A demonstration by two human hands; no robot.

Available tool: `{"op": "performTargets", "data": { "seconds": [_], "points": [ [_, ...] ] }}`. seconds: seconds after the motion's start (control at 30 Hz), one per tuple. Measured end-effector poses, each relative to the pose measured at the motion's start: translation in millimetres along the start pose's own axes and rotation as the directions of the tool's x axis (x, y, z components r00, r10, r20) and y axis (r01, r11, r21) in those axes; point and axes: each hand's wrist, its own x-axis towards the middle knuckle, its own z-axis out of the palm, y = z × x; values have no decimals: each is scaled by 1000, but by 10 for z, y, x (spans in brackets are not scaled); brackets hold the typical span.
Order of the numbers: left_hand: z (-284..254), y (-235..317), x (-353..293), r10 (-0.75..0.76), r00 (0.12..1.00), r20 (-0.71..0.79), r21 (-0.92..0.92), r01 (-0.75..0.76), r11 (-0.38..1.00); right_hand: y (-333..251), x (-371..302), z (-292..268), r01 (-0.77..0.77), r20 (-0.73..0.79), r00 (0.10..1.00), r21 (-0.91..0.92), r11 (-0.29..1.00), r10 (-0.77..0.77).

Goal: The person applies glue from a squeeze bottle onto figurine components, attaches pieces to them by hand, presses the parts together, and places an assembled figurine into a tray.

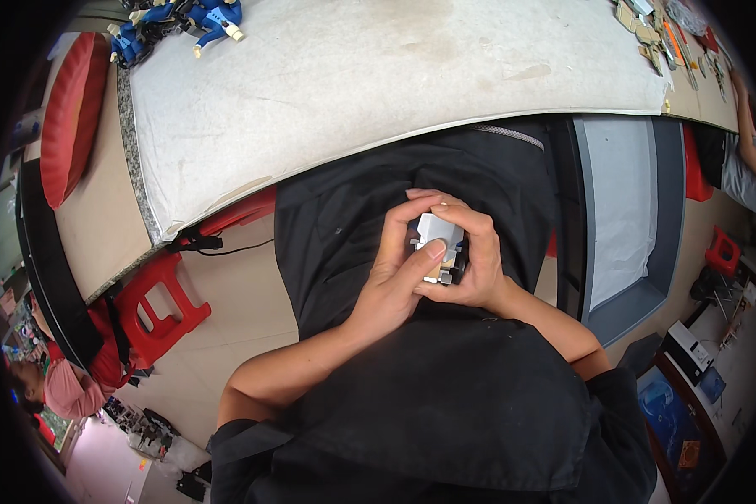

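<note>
My left hand (394, 275) and my right hand (482, 250) are both closed around a small, blocky silver-grey piece (438, 228) with black and gold-coloured parts. It looks like a plastic toy part, but its exact kind cannot be made out. The left thumb presses on its top face. My right fingers curl over its far end and right side, and the right thumb lies along its near edge. Both hands hold it above my lap, over the black apron (479, 395), nearer to me than the table's front edge. The fingers hide its sides and underside.
Ahead is a white-covered table (378, 76). Blue jointed figures (214, 21) lie at its far left; beige parts (643, 38) and tools are at far right. A red stool (161, 307) stands left, a grey lined bin or drawer (622, 210) right. Other people sit at both sides.
</note>
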Motion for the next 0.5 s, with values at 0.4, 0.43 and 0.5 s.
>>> {"op": "performTargets", "data": {
  "seconds": [0.4,0.43,0.5],
  "points": [
    [87,22,72,78,995,-55,-72,-81,994,-78,44,-64,-39,-12,999,-41,998,38],
    [96,29,74,82,995,-52,-123,-88,989,-71,39,-62,-40,-24,999,-41,998,40],
    [72,13,69,66,996,-56,-99,-71,993,-56,22,-53,-44,-37,998,-39,998,43]
  ]
}}
